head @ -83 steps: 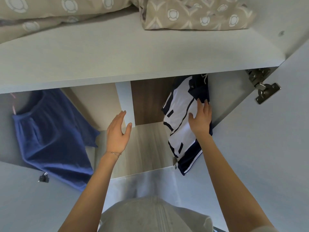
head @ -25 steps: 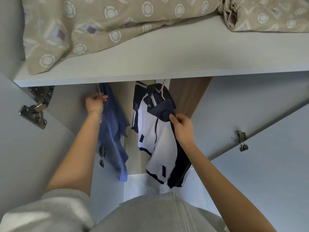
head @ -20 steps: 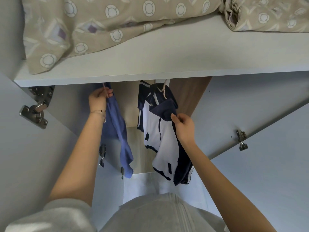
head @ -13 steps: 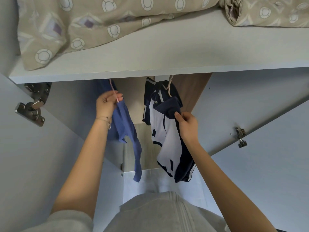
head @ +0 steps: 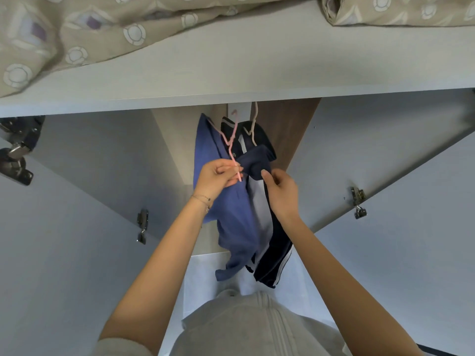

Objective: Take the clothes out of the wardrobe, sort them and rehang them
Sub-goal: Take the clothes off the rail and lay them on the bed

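A blue garment [head: 231, 222] hangs on a pink hanger [head: 232, 140] in the wardrobe opening. My left hand [head: 218, 176] pinches the hanger's lower end in front of the blue fabric. Right beside it hangs a navy and white jacket [head: 267, 227] on a pale hanger [head: 254, 124]. My right hand [head: 281, 191] grips the jacket's dark collar fold. The two garments touch each other. The hanger hooks run up behind the shelf edge, where the rail is hidden.
A white shelf [head: 257, 68] crosses the top and carries beige patterned bedding [head: 90, 29]. Open wardrobe doors stand at the left [head: 64, 227] and right [head: 398, 214], with metal hinges [head: 15, 152] on them. My grey top [head: 257, 325] fills the bottom.
My left hand has carried the blue garment on its pink hanger rightward until it lies against the navy and white jacket. My right hand keeps its hold on the jacket.
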A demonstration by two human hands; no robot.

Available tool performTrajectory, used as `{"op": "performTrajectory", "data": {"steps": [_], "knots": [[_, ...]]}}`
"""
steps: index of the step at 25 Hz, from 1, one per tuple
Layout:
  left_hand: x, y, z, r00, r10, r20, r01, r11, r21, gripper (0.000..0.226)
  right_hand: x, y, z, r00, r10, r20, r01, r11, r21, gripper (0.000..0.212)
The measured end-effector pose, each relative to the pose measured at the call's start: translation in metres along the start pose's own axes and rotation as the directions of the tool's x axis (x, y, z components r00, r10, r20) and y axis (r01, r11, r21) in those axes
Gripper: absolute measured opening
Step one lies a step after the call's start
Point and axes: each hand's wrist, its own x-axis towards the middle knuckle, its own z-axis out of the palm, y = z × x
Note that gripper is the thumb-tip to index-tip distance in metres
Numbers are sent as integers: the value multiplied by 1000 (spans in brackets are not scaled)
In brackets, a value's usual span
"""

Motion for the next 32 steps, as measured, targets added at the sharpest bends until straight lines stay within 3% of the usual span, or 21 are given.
{"op": "performTrajectory", "data": {"steps": [8,13,18,23,28,32], "knots": [[-9,-8,73,996,68,-61,-55,979,196,5,-11,26,-37,995,-41,95,38,999,33,40],[-11,-16,88,1000,20,-15,-16,970,242,10,-22,48,-54,988,-10,152,14,1000,-25,39],[-12,-23,69,976,210,58,-214,882,419,17,-38,65,-69,999,37,35,-34,997,-75,36],[-3,-29,53,831,463,309,-554,637,535,30,-78,69,-87,987,8,-161,-44,973,-227,40],[21,-35,81,686,319,653,-702,523,482,52,-141,63,-112,947,0,-322,-98,952,-289,45],[12,-31,128,451,283,846,-843,447,300,49,-206,54,-136,883,-4,-470,-165,933,-318,46]]}}
